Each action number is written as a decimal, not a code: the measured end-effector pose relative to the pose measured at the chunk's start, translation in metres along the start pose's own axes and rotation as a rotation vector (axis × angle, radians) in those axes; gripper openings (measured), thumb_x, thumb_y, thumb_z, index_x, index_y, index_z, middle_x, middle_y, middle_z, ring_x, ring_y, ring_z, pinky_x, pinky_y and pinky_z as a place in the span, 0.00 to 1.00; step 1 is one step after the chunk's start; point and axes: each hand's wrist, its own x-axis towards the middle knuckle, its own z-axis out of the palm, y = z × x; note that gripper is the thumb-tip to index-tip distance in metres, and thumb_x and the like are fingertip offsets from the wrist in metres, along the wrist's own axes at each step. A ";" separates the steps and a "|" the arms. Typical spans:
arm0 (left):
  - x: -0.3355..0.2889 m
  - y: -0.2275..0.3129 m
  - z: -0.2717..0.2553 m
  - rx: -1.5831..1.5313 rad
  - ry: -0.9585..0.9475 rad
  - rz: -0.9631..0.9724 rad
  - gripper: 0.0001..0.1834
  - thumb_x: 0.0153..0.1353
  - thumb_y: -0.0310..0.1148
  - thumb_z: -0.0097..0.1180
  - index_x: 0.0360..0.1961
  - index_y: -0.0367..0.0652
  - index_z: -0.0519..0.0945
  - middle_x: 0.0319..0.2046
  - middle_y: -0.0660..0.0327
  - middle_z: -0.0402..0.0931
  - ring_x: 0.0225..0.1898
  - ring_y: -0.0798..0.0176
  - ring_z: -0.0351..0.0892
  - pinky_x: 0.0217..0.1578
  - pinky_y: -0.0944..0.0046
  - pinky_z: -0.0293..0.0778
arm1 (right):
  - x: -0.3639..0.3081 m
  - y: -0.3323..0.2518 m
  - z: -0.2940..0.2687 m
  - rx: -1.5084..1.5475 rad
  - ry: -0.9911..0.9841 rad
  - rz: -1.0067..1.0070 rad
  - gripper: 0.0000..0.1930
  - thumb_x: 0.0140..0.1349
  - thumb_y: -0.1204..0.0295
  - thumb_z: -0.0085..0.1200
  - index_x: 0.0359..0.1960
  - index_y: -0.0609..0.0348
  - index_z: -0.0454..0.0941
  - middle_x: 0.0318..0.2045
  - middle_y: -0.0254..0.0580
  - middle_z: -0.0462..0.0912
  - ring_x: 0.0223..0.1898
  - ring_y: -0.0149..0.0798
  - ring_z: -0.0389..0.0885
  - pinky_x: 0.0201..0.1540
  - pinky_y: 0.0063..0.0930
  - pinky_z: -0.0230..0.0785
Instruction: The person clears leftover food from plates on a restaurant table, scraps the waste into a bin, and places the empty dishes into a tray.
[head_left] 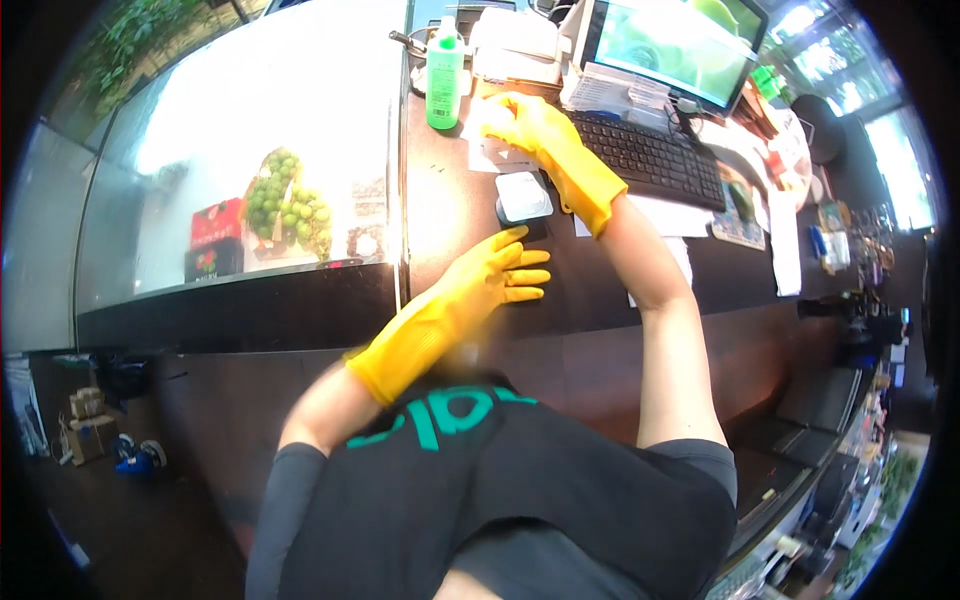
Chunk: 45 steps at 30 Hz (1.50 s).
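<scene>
Yellow rubber gloves cover both my hands. My left hand [490, 272] is open over the dark desk edge, fingers spread and pointing right, with nothing in it. Just beyond its fingertips sits a small dark container with a pale, shiny top [524, 196]. My right hand [528, 122] reaches farther across the desk, its fingers curled together above white paper [492, 155]. Whatever those fingers may hold is hidden or washed out by glare. Close to their left stands a green bottle with a white cap [444, 80].
A black keyboard [650, 155] and a lit monitor [675, 45] occupy the right side of the desk. Papers [655, 220] lie below the keyboard. On the left, a glass-topped case [240, 110] shows green grapes [285, 207] and a red box [216, 222].
</scene>
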 end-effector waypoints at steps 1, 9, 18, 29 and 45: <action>0.010 -0.001 0.004 -0.028 0.047 -0.018 0.27 0.71 0.39 0.51 0.67 0.45 0.61 0.59 0.45 0.72 0.54 0.43 0.78 0.54 0.40 0.75 | 0.003 0.010 -0.005 -0.242 0.079 -0.137 0.17 0.58 0.58 0.63 0.45 0.51 0.82 0.38 0.40 0.83 0.39 0.37 0.81 0.46 0.29 0.72; 0.045 0.018 0.002 0.087 -0.037 0.070 0.29 0.72 0.47 0.48 0.66 0.40 0.65 0.67 0.45 0.63 0.65 0.43 0.67 0.63 0.43 0.65 | 0.005 0.022 -0.042 -0.855 0.191 -0.530 0.20 0.55 0.57 0.64 0.49 0.48 0.82 0.37 0.48 0.85 0.40 0.52 0.83 0.45 0.41 0.75; 0.016 0.019 -0.008 -0.002 0.001 0.146 0.26 0.70 0.39 0.53 0.64 0.39 0.65 0.60 0.44 0.71 0.55 0.44 0.77 0.55 0.43 0.74 | -0.019 -0.056 -0.065 -0.920 0.285 -0.115 0.24 0.62 0.47 0.56 0.57 0.37 0.80 0.44 0.47 0.86 0.45 0.47 0.85 0.50 0.36 0.74; -0.474 -0.042 -0.172 0.127 0.732 0.506 0.28 0.72 0.47 0.50 0.66 0.43 0.70 0.55 0.47 0.77 0.49 0.55 0.81 0.52 0.55 0.78 | -0.165 -0.153 0.396 -0.200 -0.164 -0.507 0.15 0.63 0.73 0.63 0.51 0.55 0.84 0.43 0.38 0.88 0.45 0.29 0.84 0.49 0.22 0.72; -0.997 -0.093 -0.405 -0.057 1.507 0.526 0.24 0.71 0.47 0.52 0.62 0.47 0.74 0.50 0.52 0.80 0.44 0.59 0.82 0.45 0.60 0.79 | -0.185 -0.382 0.994 -0.027 -1.525 -0.238 0.20 0.69 0.63 0.56 0.61 0.52 0.77 0.40 0.39 0.87 0.39 0.29 0.84 0.42 0.20 0.74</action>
